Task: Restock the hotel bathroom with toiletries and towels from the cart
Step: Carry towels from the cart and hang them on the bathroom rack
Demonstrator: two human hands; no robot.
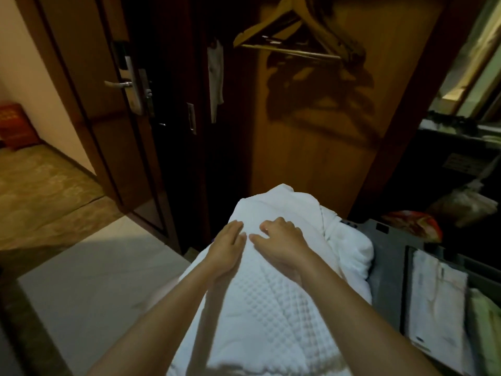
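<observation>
A white waffle-textured towel (pixel 273 310) lies heaped over the grey cart (pixel 387 256) in the lower middle of the head view. My left hand (pixel 229 248) rests flat on the towel's left side, fingers together and stretched out. My right hand (pixel 282 240) lies beside it on top of the towel, its fingers curled into the fabric. The two hands almost touch at the thumbs. Whether either hand grips the cloth is unclear.
Wooden hangers (pixel 292 36) hang in an open wardrobe straight ahead. A dark door with a metal handle (pixel 119 84) stands at the left. White folded linen (pixel 436 302) sits in the cart's tray at right, with a red bag (pixel 414 223) behind. Pale tiled floor (pixel 89 280) lies at lower left.
</observation>
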